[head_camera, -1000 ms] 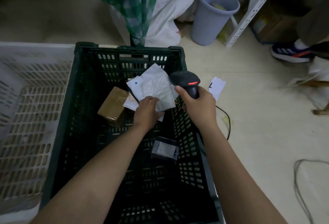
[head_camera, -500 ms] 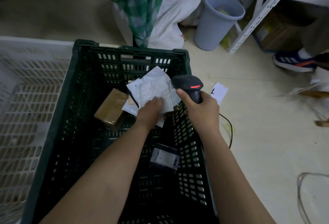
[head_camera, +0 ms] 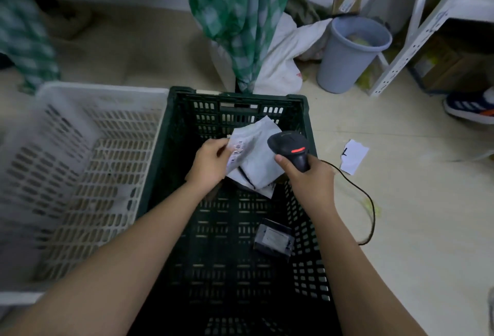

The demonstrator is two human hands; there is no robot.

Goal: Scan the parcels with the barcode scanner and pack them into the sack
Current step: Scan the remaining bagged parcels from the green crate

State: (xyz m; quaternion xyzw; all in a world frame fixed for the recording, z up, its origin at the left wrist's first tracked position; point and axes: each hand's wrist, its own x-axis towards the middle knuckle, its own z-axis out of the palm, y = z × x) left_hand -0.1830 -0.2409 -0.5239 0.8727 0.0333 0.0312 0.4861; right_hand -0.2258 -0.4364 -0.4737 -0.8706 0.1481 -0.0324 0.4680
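Two parcels show in the crate [head_camera: 310, 127] — a white mailer [head_camera: 256, 159] pinched by the left hand [head_camera: 211, 164], a small box [head_camera: 272, 236] on the crate floor. The right hand [head_camera: 310, 178] clamps one scanner [head_camera: 290, 148] beside the mailer. Since before, the mailer is lifted, barcode showing — the brown parcel is now hidden.

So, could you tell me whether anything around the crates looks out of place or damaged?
A torn scrap of white paper lies loose on the floor, right of the dark crate. The scanner's cable also trails across the floor there. Nothing looks spilled or broken.
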